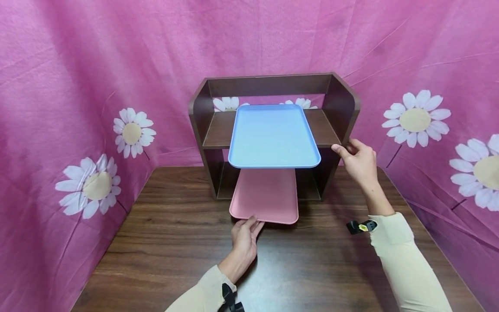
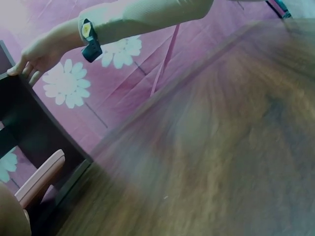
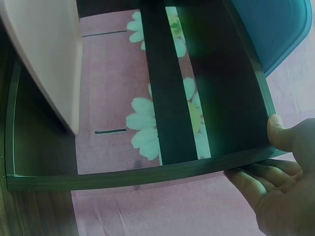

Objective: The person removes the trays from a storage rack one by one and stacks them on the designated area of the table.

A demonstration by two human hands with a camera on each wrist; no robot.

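Note:
My left hand (image 1: 244, 240) pinches the front edge of a pink tray (image 1: 267, 195), thumb on top and fingers beneath. The tray's back part reaches into the lower level of a dark brown two-level shelf (image 1: 339, 104), and its front sticks out over the table. My right hand (image 1: 358, 160) grips the shelf's right side panel near the middle board, thumb at the front and fingers round the outside, as the right wrist view shows. On the middle board lies a blue tray (image 1: 274, 136), its front overhanging the edge.
The shelf stands at the back of a brown wood-grain table (image 1: 175, 247). Pink cloth (image 1: 156, 52) with large white daisies hangs behind and on both sides. Black straps are worn at both wrists.

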